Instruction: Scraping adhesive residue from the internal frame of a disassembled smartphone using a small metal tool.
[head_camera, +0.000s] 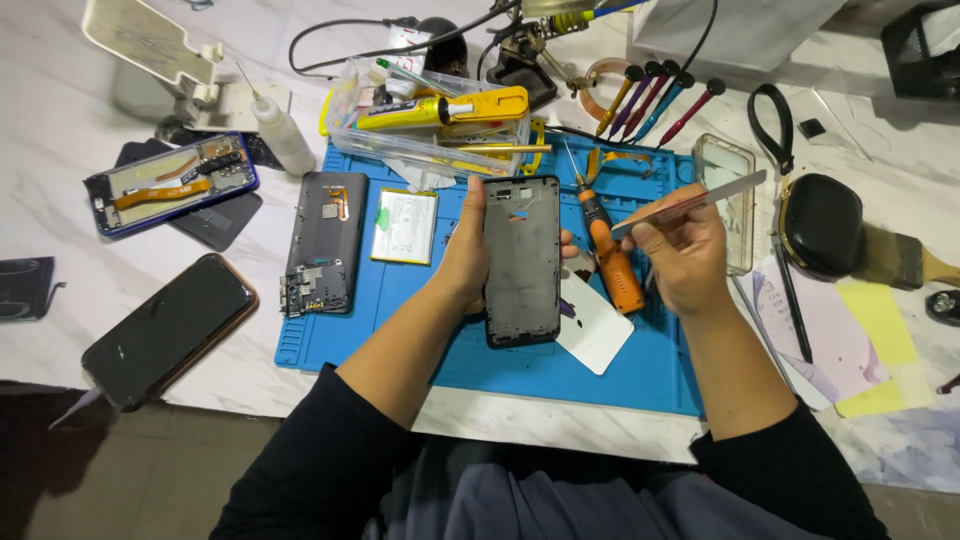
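Glue tube (440, 110) in clear plastic box (400, 145)

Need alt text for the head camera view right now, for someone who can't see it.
A person's left hand holds a dark phone frame upright over a blue repair mat, while the right hand holds a thin metal pry tool. An orange screwdriver, a battery and opened phones lie around.

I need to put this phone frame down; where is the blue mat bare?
Bare: the blue silicone mat below the grey phone back, and its front strip near the white card. Crowded: the rear edge by the clear plastic box.
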